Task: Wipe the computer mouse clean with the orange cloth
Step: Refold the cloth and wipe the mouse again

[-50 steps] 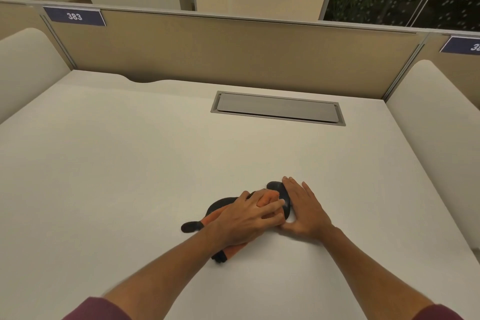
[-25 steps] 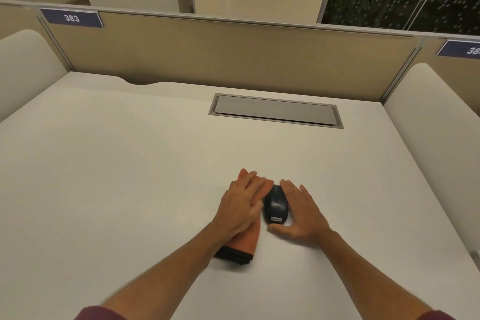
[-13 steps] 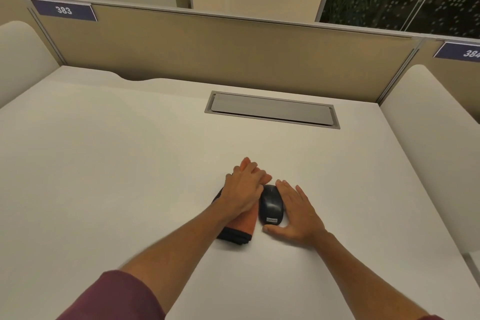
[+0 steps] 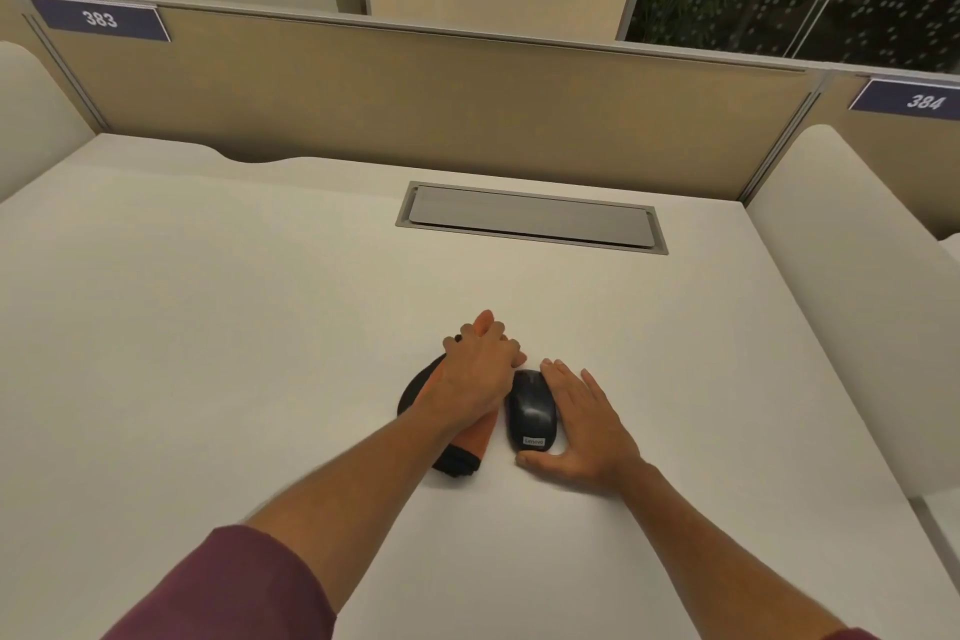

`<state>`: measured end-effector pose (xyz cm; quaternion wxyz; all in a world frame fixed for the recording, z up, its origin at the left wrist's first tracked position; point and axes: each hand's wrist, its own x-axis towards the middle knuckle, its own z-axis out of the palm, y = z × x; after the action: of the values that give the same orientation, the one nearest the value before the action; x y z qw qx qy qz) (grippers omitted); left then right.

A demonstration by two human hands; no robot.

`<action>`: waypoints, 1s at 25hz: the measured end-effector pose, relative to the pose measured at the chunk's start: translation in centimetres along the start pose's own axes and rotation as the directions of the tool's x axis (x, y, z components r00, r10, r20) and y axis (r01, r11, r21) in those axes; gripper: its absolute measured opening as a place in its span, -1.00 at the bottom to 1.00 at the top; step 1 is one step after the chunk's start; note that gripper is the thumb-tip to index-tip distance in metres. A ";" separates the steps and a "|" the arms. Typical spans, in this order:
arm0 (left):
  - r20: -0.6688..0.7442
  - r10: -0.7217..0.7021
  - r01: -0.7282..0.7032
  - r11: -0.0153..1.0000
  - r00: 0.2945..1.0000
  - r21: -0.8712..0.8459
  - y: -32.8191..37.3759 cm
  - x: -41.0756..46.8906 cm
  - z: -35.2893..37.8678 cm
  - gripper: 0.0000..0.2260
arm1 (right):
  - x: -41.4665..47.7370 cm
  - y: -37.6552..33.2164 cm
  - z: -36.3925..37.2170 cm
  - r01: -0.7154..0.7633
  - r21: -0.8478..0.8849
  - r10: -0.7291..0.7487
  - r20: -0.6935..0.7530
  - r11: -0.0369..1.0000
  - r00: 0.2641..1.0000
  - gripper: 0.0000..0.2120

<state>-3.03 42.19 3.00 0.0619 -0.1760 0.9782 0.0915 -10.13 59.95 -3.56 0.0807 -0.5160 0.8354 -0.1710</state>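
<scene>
White and bare for most of its spread, the matte desk (image 4: 218,327) runs back to a tan fabric partition (image 4: 441,99) that carries two small navy number plates, 383 (image 4: 100,19) at its left end and 384 (image 4: 917,100) at its right. Set into the desk near the back edge, right of centre, is a grey metal cable hatch (image 4: 531,217), closed flat.

Toward the front edge, a little right of the middle, lies the black plastic computer mouse (image 4: 531,412) with a small grey label at its near end. My right hand (image 4: 582,424) cups it from the right side, fingers stretched along its flank and thumb hooked round its near end, steadying it on the desk; the hand is spread rather than closed around it.

Just left of the mouse, my left hand (image 4: 480,372) presses flat on the folded orange cloth with dark edging (image 4: 465,447), fingers together and extended, their tips past the mouse's far end. The cloth touches or nearly touches the mouse's left side; I cannot tell which. A dark rounded part of the cloth shows at the left of my wrist. Maroon sleeves (image 4: 234,587) cover both of my upper forearms.
</scene>
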 end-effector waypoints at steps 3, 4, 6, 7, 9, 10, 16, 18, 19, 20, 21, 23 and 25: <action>-0.089 0.038 -0.055 0.979 0.995 -0.196 -0.1 -0.7 0.7 -0.73 | 0.1 -0.1 0.0 -0.004 0.005 0.004 -0.001 1.000 1.000 0.06; -0.085 0.051 -0.066 0.981 0.995 -0.184 0.0 -0.9 1.1 -0.73 | 0.1 -0.1 -0.1 -0.005 0.007 0.005 0.002 1.000 1.000 0.05; -0.073 0.042 -0.052 0.990 0.996 -0.133 0.0 -1.2 2.1 -0.74 | 0.1 -0.1 0.0 -0.006 0.006 0.006 0.006 1.000 1.000 0.05; -0.079 0.032 -0.042 0.991 0.996 -0.127 -0.2 -1.3 2.4 -0.74 | 0.1 -0.1 0.1 -0.006 0.000 0.006 0.008 1.000 1.000 0.05; -0.088 0.021 -0.031 0.992 0.996 -0.119 -0.9 -1.6 2.8 -0.72 | 0.1 0.0 0.1 -0.009 -0.009 0.009 0.013 1.000 1.000 0.06; -0.093 0.011 -0.022 0.992 0.996 -0.126 -1.4 -1.8 3.0 -0.71 | 0.1 0.0 0.1 -0.010 -0.008 0.010 0.010 1.000 1.000 0.06; -0.147 -0.058 -0.014 0.894 0.987 -0.447 -0.8 -2.5 2.6 -0.63 | 0.1 -0.2 0.0 -0.010 0.012 0.010 -0.011 1.000 1.000 0.05; -0.137 0.045 -0.095 0.921 0.990 -0.378 0.1 -3.3 3.0 -0.61 | 0.1 -0.3 0.0 -0.005 0.034 0.005 -0.020 0.999 1.000 0.02; -0.149 0.075 -0.123 0.930 0.986 -0.347 0.4 -3.9 3.4 -0.59 | 0.0 -0.3 0.0 -0.001 0.034 0.002 -0.022 0.999 1.000 0.02; -0.171 0.083 -0.136 0.934 0.982 -0.329 0.4 -4.6 3.8 -0.58 | -0.1 -0.3 0.0 0.001 0.029 0.000 -0.024 1.000 1.000 0.02; -0.194 0.085 -0.145 0.937 0.977 -0.319 0.2 -5.3 4.2 -0.56 | -0.1 -0.3 0.1 0.000 0.023 0.000 -0.026 1.000 1.000 0.03; -0.244 0.124 -0.193 0.939 0.962 -0.285 -0.6 -6.6 4.7 -0.54 | 0.0 -0.2 0.2 -0.005 0.007 0.005 -0.016 1.000 1.000 0.04; -0.287 0.208 -0.273 0.938 0.935 -0.211 -2.0 -7.7 5.1 -0.54 | 0.0 -0.1 0.2 -0.010 -0.002 0.010 -0.006 1.000 1.000 0.05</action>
<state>5.26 43.90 -1.09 -0.1013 -0.0709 0.9728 0.1959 -9.93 59.86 -3.71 0.0788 -0.5116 0.8383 -0.1714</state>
